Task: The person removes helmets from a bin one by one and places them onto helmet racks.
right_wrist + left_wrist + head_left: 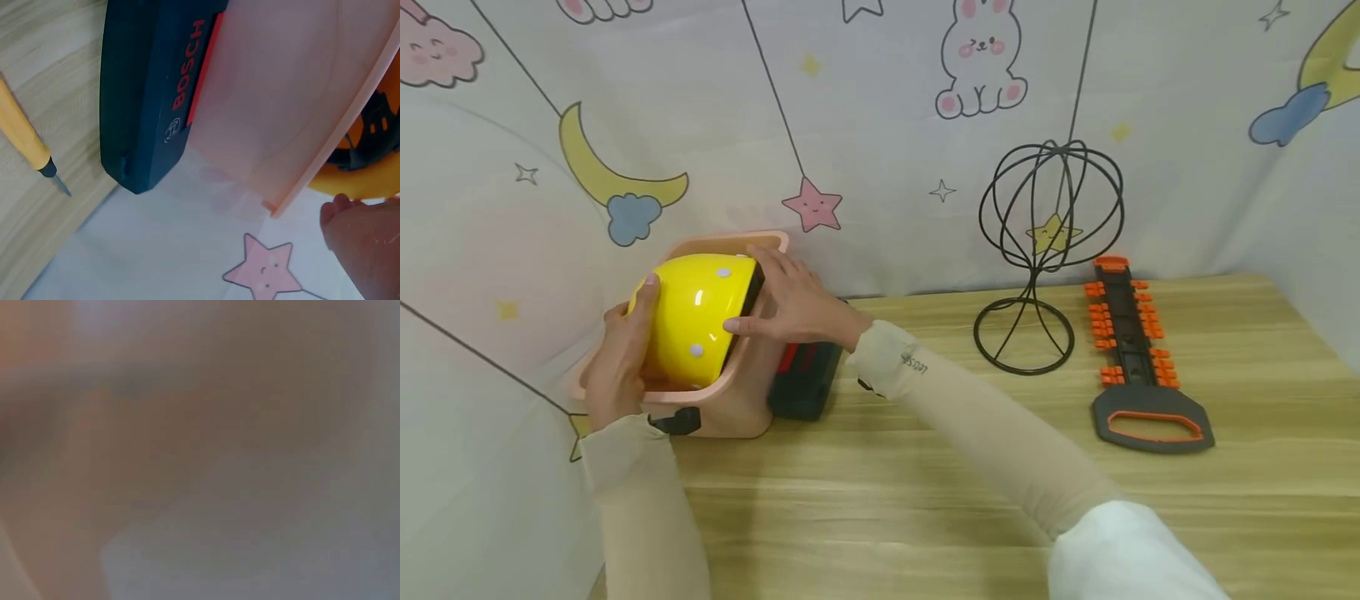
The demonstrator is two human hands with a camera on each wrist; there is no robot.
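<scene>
My left hand [617,367] is curling round the near side of the yellow helmet [696,321], fingers grasping its shell, while my right hand [793,304] is pressing straight, unclenched fingers against its far rim. The helmet is sitting half inside the pink bin [730,400] at the table's [925,467] back left corner (a dark Bosch case [150,94] is touching the bin's right side).

Head view looks down, right wrist close under pink bin [294,100], left wrist perhaps blocked

Beige arm sleeves with small dark lettering, black wrist straps, white upper sleeve
</scene>
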